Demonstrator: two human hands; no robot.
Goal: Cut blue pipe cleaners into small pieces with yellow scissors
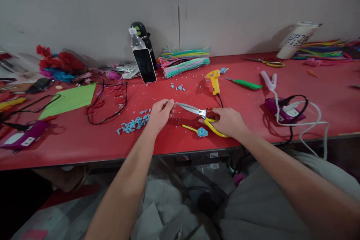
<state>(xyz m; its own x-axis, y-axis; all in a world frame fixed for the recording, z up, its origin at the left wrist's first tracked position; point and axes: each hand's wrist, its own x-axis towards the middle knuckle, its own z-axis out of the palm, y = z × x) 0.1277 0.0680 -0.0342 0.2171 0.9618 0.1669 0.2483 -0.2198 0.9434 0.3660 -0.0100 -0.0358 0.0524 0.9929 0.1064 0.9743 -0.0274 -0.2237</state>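
Observation:
My right hand [229, 120] grips a pair of scissors [194, 110] by its red and yellow handles, blades pointing left. The blade tips reach the fingertips of my left hand [161, 114]. Those fingers are pinched together on something too small to make out. Just left of that hand lies a pile of short blue cut pieces [133, 123]. Below the scissors rests a yellow stem with a blue cluster [201, 132] at its end. A yellow glue gun [214, 81] lies beyond the scissors, with another small blue cluster [223, 70] by it.
A phone [145, 65] leans on a bottle before bundled pipe cleaners [185, 63]. Right are a green-handled tool [246, 83], other scissors [274, 63], a white tumbler [296, 40] and a purple power strip [284, 110] with cables. Left are green paper [70, 99] and a black cable loop [106, 123].

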